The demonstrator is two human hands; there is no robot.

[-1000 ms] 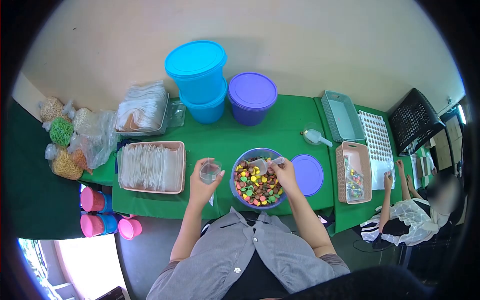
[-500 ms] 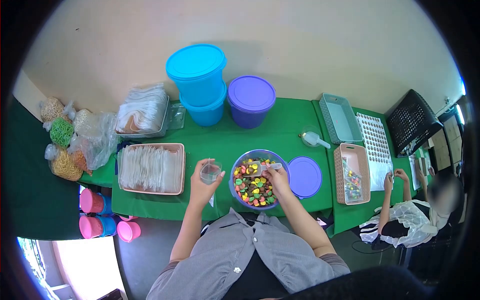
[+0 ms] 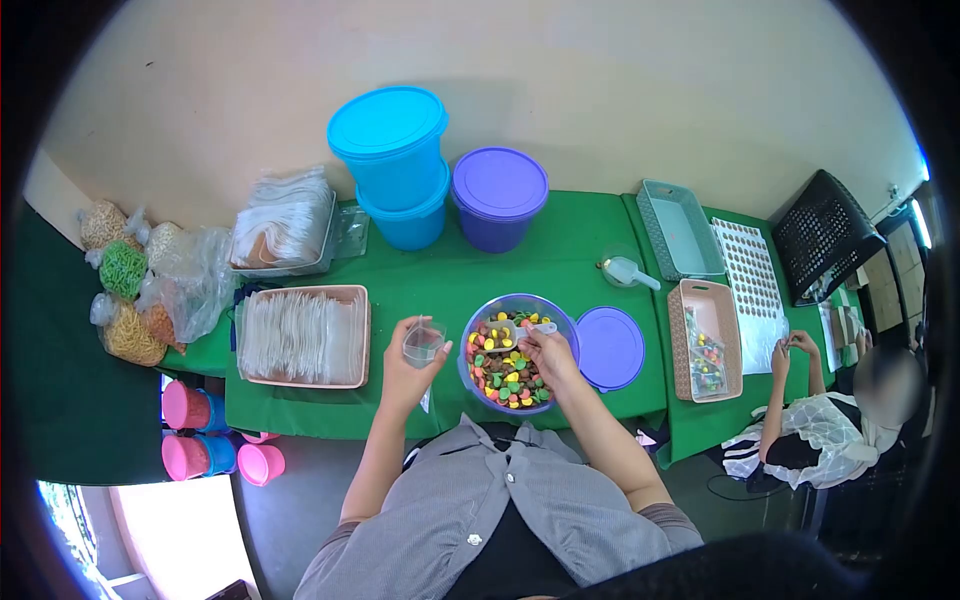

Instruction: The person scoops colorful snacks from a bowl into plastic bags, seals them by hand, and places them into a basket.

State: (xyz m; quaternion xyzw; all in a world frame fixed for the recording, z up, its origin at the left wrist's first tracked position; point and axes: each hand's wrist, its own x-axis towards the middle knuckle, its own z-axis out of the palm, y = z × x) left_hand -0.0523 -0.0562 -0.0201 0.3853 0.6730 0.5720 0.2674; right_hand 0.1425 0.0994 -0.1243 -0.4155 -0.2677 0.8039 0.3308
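Observation:
A purple tub (image 3: 470,380) full of coloured round candies (image 3: 505,375) sits on the green table in front of me. My right hand (image 3: 545,355) is over the tub, gripping a small clear scoop (image 3: 505,333) that carries a few candies. My left hand (image 3: 405,370) holds a small clear plastic cup (image 3: 423,342) upright, just left of the tub. The tub's purple lid (image 3: 610,347) lies flat to its right.
A pink tray of clear bags (image 3: 302,335) lies to the left, with more bags (image 3: 285,220) behind. Blue tubs (image 3: 395,165) and a purple tub (image 3: 497,198) stand at the back. Another scoop (image 3: 630,271), a teal basket (image 3: 680,230), a pink basket (image 3: 705,340); a seated person (image 3: 830,420) works at right.
My right hand has pulled the scoop from the tub's right side toward its middle and lifted it with candies in it. My left hand and the cup have barely moved.

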